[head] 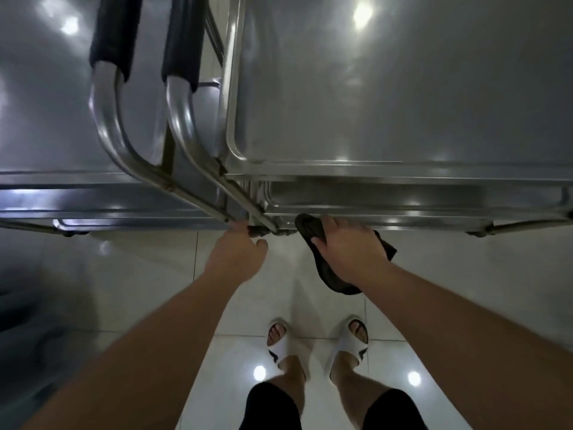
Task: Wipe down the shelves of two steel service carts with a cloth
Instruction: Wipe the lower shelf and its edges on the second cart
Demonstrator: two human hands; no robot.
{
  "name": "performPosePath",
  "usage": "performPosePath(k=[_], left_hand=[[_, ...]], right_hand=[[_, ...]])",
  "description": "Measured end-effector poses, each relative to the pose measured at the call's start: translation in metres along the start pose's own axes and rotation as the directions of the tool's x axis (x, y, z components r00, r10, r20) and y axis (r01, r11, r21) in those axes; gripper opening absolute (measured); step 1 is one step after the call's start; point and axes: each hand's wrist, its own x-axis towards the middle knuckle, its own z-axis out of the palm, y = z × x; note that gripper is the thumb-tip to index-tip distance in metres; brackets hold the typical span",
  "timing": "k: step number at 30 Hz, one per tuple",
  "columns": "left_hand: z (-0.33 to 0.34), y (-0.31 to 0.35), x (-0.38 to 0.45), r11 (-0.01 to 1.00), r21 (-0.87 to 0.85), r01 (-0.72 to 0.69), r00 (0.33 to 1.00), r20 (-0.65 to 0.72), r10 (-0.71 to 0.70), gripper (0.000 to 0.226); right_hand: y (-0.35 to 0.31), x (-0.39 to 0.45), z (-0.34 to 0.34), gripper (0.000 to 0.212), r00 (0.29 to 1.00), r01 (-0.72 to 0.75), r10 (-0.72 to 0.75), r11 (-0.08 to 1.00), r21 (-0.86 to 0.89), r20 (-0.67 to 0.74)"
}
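Note:
Two steel service carts stand side by side in front of me, seen from above. The right cart (403, 172) shows its bare top shelf and a lower shelf edge beneath. The left cart (62, 178) lies at the left. My right hand (350, 246) grips a dark cloth (328, 274) and presses it against the right cart's lower front rim near its left corner. My left hand (238, 252) reaches to the frame bars where the two carts meet, fingers curled at the metal; whether it grips is unclear.
Two curved steel push handles with black grips (183, 45) rise between the carts. The floor is glossy white tile (434, 290). My feet in white slippers (350, 342) stand close to the carts' front edge. A dark blurred shape fills the lower left.

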Motion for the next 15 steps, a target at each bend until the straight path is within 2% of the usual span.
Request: performPosePath(k=[2,5,9,12,15], left_hand=[[0.018,-0.008,0.031,0.997,-0.077,-0.030,0.996,-0.090,0.023,0.040],[0.037,-0.016,0.072,0.973,-0.223,-0.060,0.982,-0.187,0.018,0.053],[0.055,-0.028,0.106,0.902,-0.380,-0.206,0.911,-0.412,0.035,0.058],[0.068,-0.029,0.133,0.729,-0.597,-0.334,0.867,-0.497,-0.010,0.046],[0.079,-0.027,0.157,0.587,-0.652,-0.480,0.790,-0.612,-0.032,0.038]], right_hand=[[0.000,0.025,0.022,0.054,1.000,-0.019,0.019,0.999,0.032,-0.003],[-0.002,0.064,0.051,0.056,0.998,0.012,-0.007,0.996,0.084,-0.062],[-0.010,0.116,0.082,0.053,0.975,0.125,-0.109,0.990,0.072,-0.192],[-0.024,0.162,0.098,0.055,0.950,0.185,-0.156,0.979,0.082,-0.271],[-0.044,0.203,0.116,0.058,0.916,0.251,-0.203,0.963,0.100,-0.346]])
